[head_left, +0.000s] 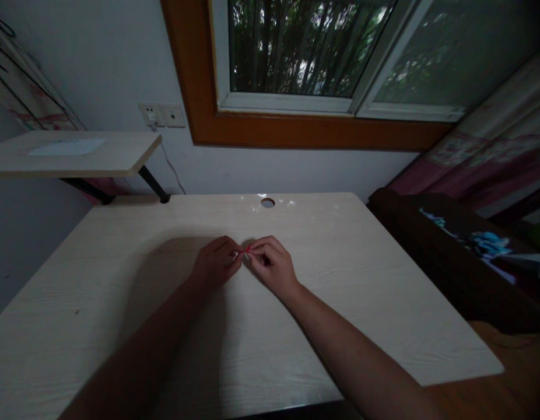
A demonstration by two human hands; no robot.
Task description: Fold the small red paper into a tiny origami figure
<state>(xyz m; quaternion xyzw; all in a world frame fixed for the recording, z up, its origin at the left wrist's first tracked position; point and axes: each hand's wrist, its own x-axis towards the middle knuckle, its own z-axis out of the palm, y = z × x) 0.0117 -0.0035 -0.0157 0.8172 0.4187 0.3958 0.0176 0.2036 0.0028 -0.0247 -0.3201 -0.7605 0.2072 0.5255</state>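
Note:
Both of my hands rest on the pale wooden desk (121, 280) near its middle, fingertips meeting. My left hand (215, 262) is curled, its thumb and fingers pinched together. My right hand (272, 263) is likewise closed in a pinch. Between the two pinches shows a tiny red thing (248, 249); it is too small and dim to name. Each hand seems to grip one end of it.
A round cable hole (267, 202) lies at the desk's far edge. A raised side shelf (73, 153) with a sheet of paper stands at the back left. A wall socket (161, 115) and a window (305, 52) are behind. Dark furniture (453, 256) flanks the desk's right side.

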